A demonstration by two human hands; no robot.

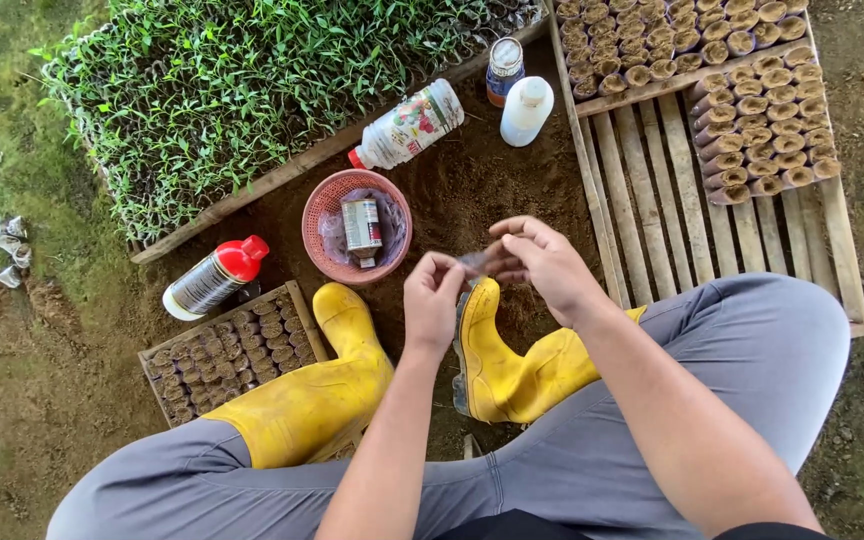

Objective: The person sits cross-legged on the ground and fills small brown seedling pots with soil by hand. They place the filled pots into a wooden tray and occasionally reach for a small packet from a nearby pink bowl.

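I sit on bare soil in yellow rubber boots (337, 380) and grey trousers. My left hand (432, 300) and my right hand (544, 262) meet above the boots and pinch a small thin clear packet (476, 262) between their fingertips. What the packet holds is too small to tell. Just beyond my hands a pink plastic basket (324, 205) sits on the soil with a small can (361, 226) and a crumpled clear bag inside.
A wooden tray of green seedlings (242, 90) fills the far left. A slatted wooden tray (682, 190) with rows of soil-filled pots (752, 110) lies at right. Bottles lie around: a red-capped one (214, 280), a clear one (407, 126), a white one (527, 110), and a can (504, 68).
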